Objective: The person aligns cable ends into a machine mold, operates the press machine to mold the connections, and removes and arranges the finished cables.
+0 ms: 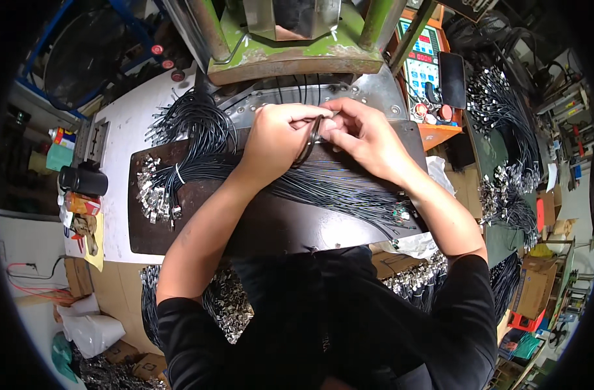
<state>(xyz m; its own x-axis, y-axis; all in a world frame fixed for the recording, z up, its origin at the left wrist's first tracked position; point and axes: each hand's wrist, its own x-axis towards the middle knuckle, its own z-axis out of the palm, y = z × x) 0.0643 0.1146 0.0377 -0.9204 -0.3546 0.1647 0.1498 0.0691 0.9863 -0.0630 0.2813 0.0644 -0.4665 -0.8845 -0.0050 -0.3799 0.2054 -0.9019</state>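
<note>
Just in front of the machine, my left hand [275, 138] and my right hand [367, 138] meet with their fingers closed. A thin black cable [304, 155] bends in a loop below the left fingers. My right thumb and fingertips pinch close to it; the exact part between them is hidden. Under both hands a long bundle of black cables [336, 192] lies across the dark board [238, 224]. Metal connectors [155, 195] cluster at its left end, beside a white tie [179, 173]. A second heap of black cables [196, 123] rests behind it to the left.
A green press-like machine [297, 65] with a metal bed stands directly ahead. At its right are a control box [421, 71] and a dark phone [452, 79]. A black cylinder [82, 181] lies at the left. More cable bundles [501, 117] cover the right side bench.
</note>
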